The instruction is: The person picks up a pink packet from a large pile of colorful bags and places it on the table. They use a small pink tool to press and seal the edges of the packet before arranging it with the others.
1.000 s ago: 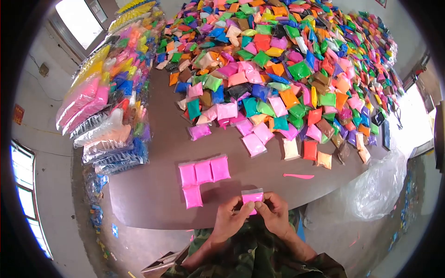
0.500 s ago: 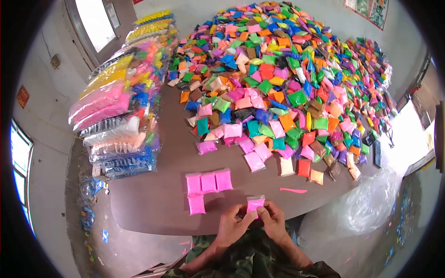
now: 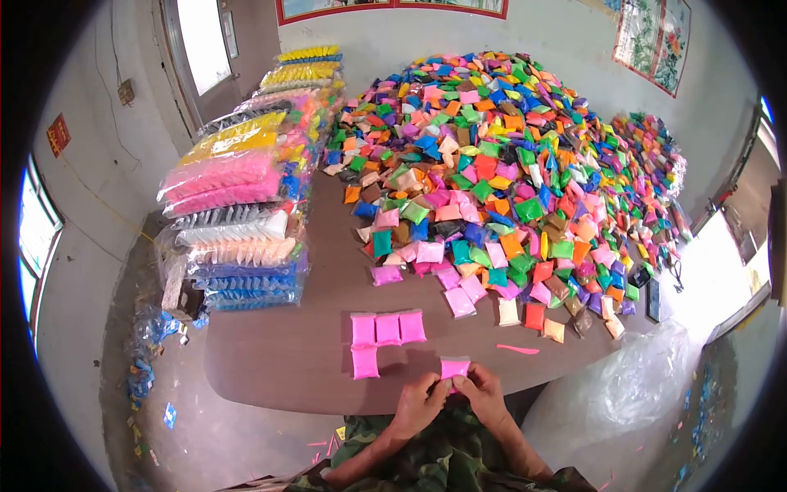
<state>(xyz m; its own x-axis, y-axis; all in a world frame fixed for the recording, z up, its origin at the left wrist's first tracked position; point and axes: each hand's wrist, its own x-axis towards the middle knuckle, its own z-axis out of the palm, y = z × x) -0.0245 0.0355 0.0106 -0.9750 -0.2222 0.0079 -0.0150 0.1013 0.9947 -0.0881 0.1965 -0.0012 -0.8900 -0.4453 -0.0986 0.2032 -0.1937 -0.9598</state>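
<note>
A small clear packet of bright pink material (image 3: 455, 369) is held upright at the table's front edge. My left hand (image 3: 422, 402) pinches its lower left side between thumb and fingers, and my right hand (image 3: 484, 394) grips the lower right. To the left, several matching pink packets (image 3: 388, 330) lie flat: a row along the top with one more packet (image 3: 365, 362) below the row's left end. A thin pink plastic knife (image 3: 518, 349) lies on the table to the right of my hands.
A large heap of multicoloured packets (image 3: 492, 172) covers the back of the brown table (image 3: 279, 353). Clear bags of sorted packets (image 3: 238, 197) are stacked at the left. A dark phone-like slab (image 3: 653, 301) lies at the right edge, beside a big clear plastic bag (image 3: 607, 394).
The head view has tilted up, so the table things sit lower in the picture and more wall shows. Both hands keep hold of the pink packet, their grip slightly lower on it.
</note>
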